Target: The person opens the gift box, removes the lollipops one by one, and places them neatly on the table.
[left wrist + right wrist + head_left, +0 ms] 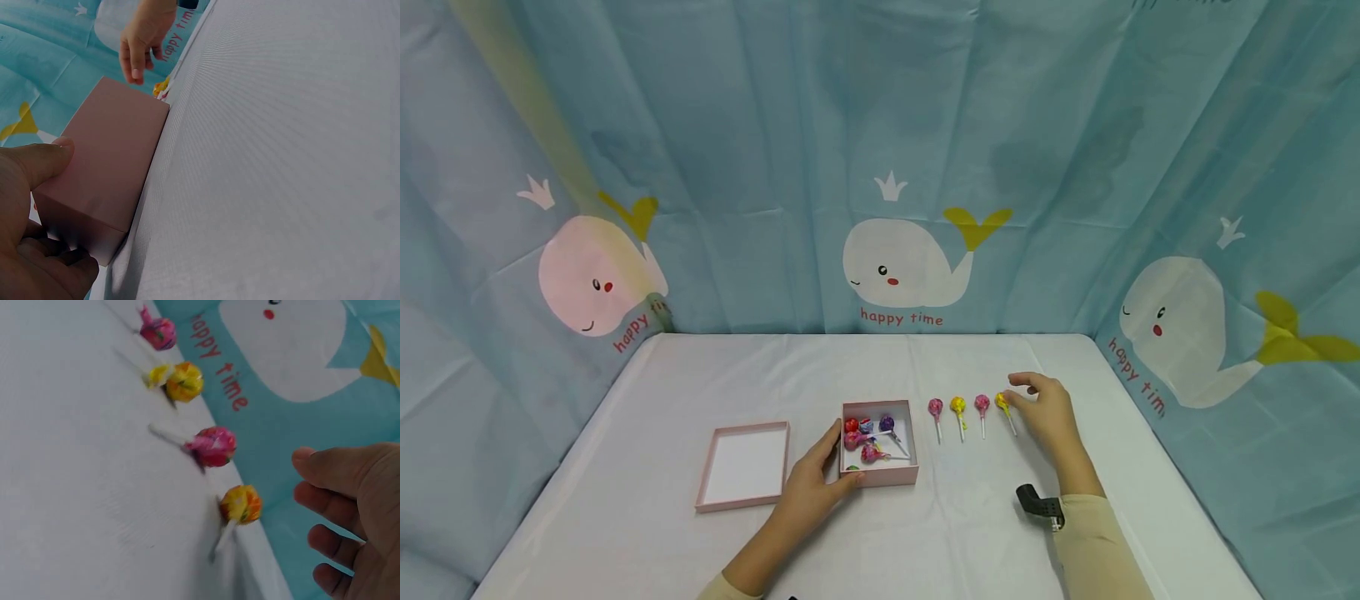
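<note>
My left hand (811, 490) grips a pink open-topped box (889, 477) at its near left corner, thumb on the front wall and fingers along the left side. Inside lie several wrapped lollipops, among them a purple one (887, 423) and a red one (852, 425). To the right of the box, several lollipops form a row on the table, sticks toward me. Beside the rightmost yellow lollipop (241, 504) is my right hand (369, 512), its fingers loosely bent and holding nothing. A pink lollipop (214, 446) is the neighbour of that yellow one.
The box's pink-rimmed lid (745, 465) lies inside-up on the white-covered table (970, 533), left of my left hand. Behind and at both sides hangs a blue curtain (760, 250) printed with whales. A black device (1037, 502) is strapped at my right wrist.
</note>
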